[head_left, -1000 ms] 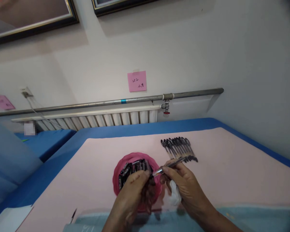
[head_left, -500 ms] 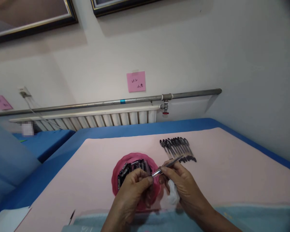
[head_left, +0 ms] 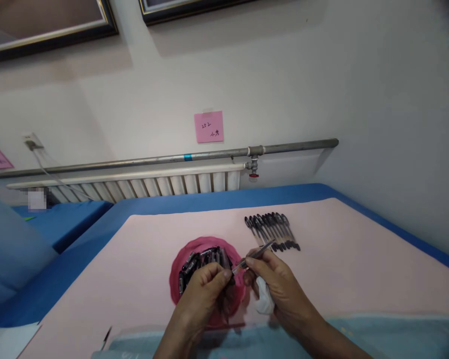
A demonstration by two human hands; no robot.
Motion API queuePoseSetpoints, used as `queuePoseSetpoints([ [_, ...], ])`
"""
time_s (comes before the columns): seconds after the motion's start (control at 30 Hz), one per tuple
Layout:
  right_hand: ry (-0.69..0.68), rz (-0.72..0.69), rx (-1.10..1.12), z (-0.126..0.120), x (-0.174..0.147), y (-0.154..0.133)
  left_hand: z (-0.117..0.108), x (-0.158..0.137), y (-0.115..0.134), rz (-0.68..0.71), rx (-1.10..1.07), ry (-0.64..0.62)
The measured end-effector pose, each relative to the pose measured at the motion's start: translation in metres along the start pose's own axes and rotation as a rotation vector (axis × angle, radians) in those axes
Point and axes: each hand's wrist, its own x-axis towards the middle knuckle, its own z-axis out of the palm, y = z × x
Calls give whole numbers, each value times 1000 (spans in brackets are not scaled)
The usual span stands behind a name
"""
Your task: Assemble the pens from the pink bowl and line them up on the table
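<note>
A slim pen (head_left: 265, 248) slants up to the right between my two hands, over the right side of a pink scalloped bowl (head_left: 175, 279). My left hand (head_left: 204, 294) is closed in a pinch at the pen's lower end. Fingers of my right hand (head_left: 282, 286) grip its barrel, and a crumpled white tissue (head_left: 264, 299) is tucked in the same palm. Inside the bowl lie several dark pen parts (head_left: 211, 254), partly hidden behind my left hand. Just beyond my right hand, several black-capped clear pens (head_left: 271, 229) lie side by side in a row.
Pink paper (head_left: 142, 249) covers the blue table (head_left: 194, 200). A thin dark-tipped stick (head_left: 106, 339) lies at the lower left, near light blue cloth (head_left: 134, 346). Behind the table are a white radiator (head_left: 172, 183) and a metal pipe (head_left: 134, 162) along the wall.
The view has shifted slightly. Both hands stay on the pen, and its shiny lower part near my left fingers now looks thinner and darker.
</note>
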Motion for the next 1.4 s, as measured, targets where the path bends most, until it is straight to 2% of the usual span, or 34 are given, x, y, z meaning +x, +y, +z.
queuePoseSetpoints([
  [0.13,-19,4,-15,-1,0,2,-6,0,5,21,138,57],
  [0.27,-41,35,-51,-5,4,6,-28,-1,13,90,256,310],
  [0.37,-35,45,-102,-7,7,9,-44,-2,15,91,336,415],
  [0.43,-46,30,-151,-8,8,10,-51,-3,15,88,438,435],
  [0.57,-83,-25,-230,-10,10,12,-58,-5,13,43,610,396],
  [0.77,-98,-14,-243,-10,11,13,-67,-7,16,96,767,487],
  [0.9,-97,12,-212,-6,8,11,-61,-6,12,75,945,366],
  [1.03,-90,24,-204,-5,7,10,-43,-4,5,147,926,262],
  [1.1,-93,22,-203,-5,7,10,-33,-4,3,155,940,272],
  [1.2,-99,31,-187,-5,7,11,-22,-4,2,147,934,351],
  [1.3,-99,39,-182,-5,6,11,-17,-3,0,172,864,415],
  [1.4,-98,38,-177,-5,6,12,-15,-3,-1,157,904,431],
])
